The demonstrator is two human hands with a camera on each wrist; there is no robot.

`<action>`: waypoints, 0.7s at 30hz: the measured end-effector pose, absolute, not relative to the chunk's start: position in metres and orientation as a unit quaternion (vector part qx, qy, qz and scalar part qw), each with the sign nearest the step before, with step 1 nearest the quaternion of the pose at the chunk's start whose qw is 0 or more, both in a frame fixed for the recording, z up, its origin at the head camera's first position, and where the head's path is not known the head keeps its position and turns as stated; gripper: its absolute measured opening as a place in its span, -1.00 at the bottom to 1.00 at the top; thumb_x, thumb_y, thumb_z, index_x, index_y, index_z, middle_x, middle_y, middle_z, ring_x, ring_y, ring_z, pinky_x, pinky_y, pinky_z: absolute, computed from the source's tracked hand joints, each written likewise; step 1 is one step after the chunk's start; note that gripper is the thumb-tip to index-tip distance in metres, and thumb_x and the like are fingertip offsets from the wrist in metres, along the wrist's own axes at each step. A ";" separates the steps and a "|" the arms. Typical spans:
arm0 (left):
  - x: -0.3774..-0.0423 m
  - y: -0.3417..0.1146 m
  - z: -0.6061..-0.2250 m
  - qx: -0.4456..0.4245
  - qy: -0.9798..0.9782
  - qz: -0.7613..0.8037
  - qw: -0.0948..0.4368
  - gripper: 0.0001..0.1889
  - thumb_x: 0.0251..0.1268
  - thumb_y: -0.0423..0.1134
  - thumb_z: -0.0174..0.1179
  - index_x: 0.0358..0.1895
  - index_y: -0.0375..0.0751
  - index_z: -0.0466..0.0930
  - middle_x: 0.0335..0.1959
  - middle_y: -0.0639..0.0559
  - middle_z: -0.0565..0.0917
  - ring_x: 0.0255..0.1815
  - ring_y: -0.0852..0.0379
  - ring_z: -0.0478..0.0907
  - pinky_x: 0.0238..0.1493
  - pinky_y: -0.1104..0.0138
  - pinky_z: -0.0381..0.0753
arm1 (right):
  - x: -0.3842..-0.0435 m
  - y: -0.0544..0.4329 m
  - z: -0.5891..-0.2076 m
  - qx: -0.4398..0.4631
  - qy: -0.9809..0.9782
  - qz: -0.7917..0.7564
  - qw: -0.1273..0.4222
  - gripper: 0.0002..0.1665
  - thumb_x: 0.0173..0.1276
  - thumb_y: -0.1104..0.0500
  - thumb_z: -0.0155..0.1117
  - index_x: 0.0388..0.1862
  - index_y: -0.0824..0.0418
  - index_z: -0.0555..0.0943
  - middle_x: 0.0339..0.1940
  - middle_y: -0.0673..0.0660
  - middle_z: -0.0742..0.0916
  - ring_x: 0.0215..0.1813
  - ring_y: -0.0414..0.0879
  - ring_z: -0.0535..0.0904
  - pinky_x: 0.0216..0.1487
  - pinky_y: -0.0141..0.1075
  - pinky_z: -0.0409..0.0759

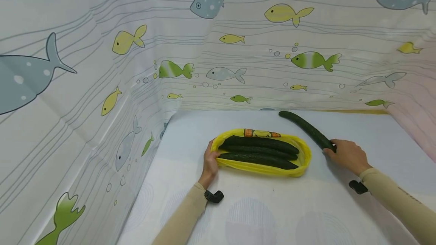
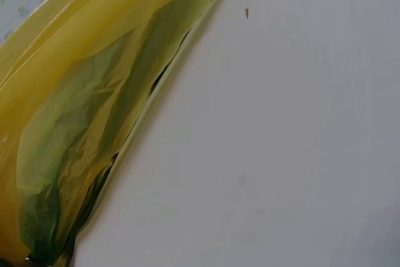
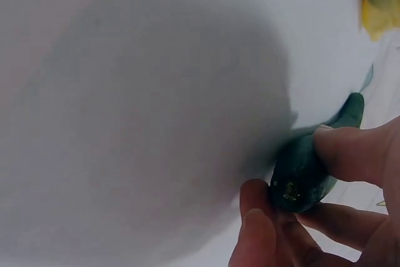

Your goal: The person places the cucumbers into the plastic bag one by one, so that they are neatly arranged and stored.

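In the head view a yellow plastic bag (image 1: 262, 172) lies with its mouth open upward, and several dark green cucumbers (image 1: 260, 150) lie lengthwise inside it. My left hand (image 1: 210, 163) grips the bag's left end by its rim. The left wrist view shows the bag's thin side (image 2: 69, 104) with green showing through; the hand itself is out of that view. To the right of the bag, my right hand (image 1: 349, 157) holds the near end of a long cucumber (image 1: 304, 126). Thumb and fingers (image 3: 350, 154) pinch that cucumber's end (image 3: 303, 173) in the right wrist view.
A white table (image 1: 245, 199) with faint printed circles lies under everything. Fish-patterned curtains (image 1: 252, 56) stand behind it and along the left side. An orange printed label (image 1: 261, 133) shows on the bag's far rim. Black wrist cameras (image 1: 214, 196) sit on both wrists.
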State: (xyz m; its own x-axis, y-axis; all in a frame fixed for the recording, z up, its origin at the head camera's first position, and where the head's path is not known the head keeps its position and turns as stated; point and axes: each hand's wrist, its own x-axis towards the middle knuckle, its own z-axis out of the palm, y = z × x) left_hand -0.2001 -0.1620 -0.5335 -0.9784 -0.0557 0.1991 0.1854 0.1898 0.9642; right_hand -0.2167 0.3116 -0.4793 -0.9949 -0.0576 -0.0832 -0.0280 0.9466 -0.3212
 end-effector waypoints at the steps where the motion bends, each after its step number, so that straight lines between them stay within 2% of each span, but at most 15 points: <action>1: -0.200 -0.162 -0.534 -0.042 -0.764 -0.636 0.097 -0.27 0.26 -0.51 -0.24 0.56 -0.27 0.35 0.52 -0.21 0.48 0.54 -0.15 0.37 0.57 -0.09 0.27 | -0.217 0.311 -0.479 -0.022 0.985 -0.164 0.047 -0.22 0.49 -0.06 0.30 0.31 0.62 0.49 0.12 0.66 0.66 -0.23 0.29 0.69 -0.47 -0.04 0.61; 5: -0.200 -0.161 -0.535 -0.049 -0.755 -0.646 0.104 -0.28 0.27 -0.53 -0.26 0.57 -0.31 0.34 0.53 -0.26 0.46 0.56 -0.19 0.35 0.59 -0.14 0.23 | -0.220 0.310 -0.482 -0.017 0.984 -0.169 0.045 -0.20 0.51 -0.12 0.28 0.28 0.62 0.51 0.11 0.65 0.67 -0.24 0.28 0.68 -0.46 -0.03 0.61; 9: -0.200 -0.160 -0.535 -0.044 -0.759 -0.642 0.102 -0.27 0.24 -0.51 -0.23 0.55 -0.29 0.36 0.51 -0.23 0.49 0.53 -0.17 0.38 0.59 -0.09 0.25 | -0.223 0.310 -0.485 -0.005 0.984 -0.175 0.041 -0.21 0.53 -0.17 0.26 0.21 0.60 0.57 0.06 0.62 0.70 -0.27 0.28 0.68 -0.48 -0.04 0.58; 14: -0.201 -0.160 -0.533 -0.036 -0.765 -0.634 0.104 -0.28 0.22 -0.49 -0.20 0.52 -0.25 0.40 0.48 -0.19 0.52 0.51 -0.14 0.40 0.59 -0.07 0.25 | -0.227 0.307 -0.484 -0.001 0.984 -0.176 0.041 -0.28 0.53 -0.15 0.24 0.10 0.58 0.62 -0.15 0.52 0.75 -0.38 0.16 0.62 -0.51 -0.10 0.54; 18: -0.200 -0.160 -0.534 -0.042 -0.769 -0.629 0.106 -0.29 0.23 -0.48 -0.20 0.52 -0.26 0.40 0.47 -0.20 0.52 0.51 -0.15 0.40 0.59 -0.11 0.25 | -0.229 0.303 -0.482 -0.001 0.984 -0.171 0.052 -0.39 0.53 -0.11 0.24 -0.06 0.50 0.66 -0.38 0.32 0.72 -0.46 0.08 0.52 -0.53 -0.13 0.49; 21: -0.201 -0.160 -0.535 -0.044 -0.772 -0.625 0.107 -0.29 0.23 -0.48 -0.20 0.52 -0.26 0.40 0.47 -0.20 0.53 0.50 -0.14 0.41 0.58 -0.10 0.27 | -0.228 0.301 -0.481 -0.002 0.984 -0.168 0.053 -0.42 0.52 -0.09 0.26 -0.08 0.50 0.67 -0.42 0.28 0.69 -0.47 0.06 0.50 -0.54 -0.14 0.48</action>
